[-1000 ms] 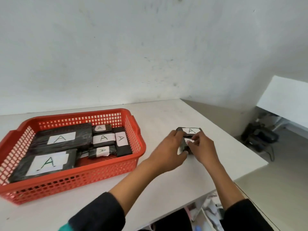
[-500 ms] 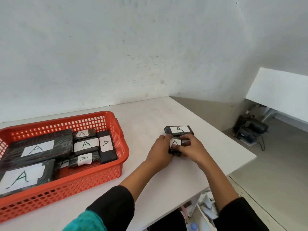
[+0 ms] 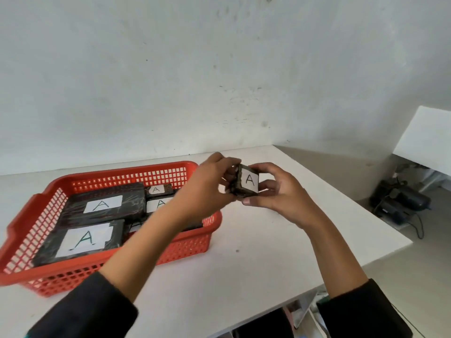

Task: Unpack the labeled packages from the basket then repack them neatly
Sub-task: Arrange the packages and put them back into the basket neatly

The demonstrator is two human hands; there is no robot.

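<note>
Left hand (image 3: 207, 189), right hand (image 3: 280, 193) hold small package (image 3: 245, 182) above table (image 3: 244, 264), beside basket (image 3: 36, 203).

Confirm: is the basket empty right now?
No, the red basket holds several black packages marked A, including a large one at its near side.

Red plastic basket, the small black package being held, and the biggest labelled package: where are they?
Red plastic basket (image 3: 185, 165): head view, far rim.
Small black package (image 3: 249, 181): head view, white "A" label, held by both hands.
Biggest labelled package (image 3: 84, 237): head view, its label.
</note>
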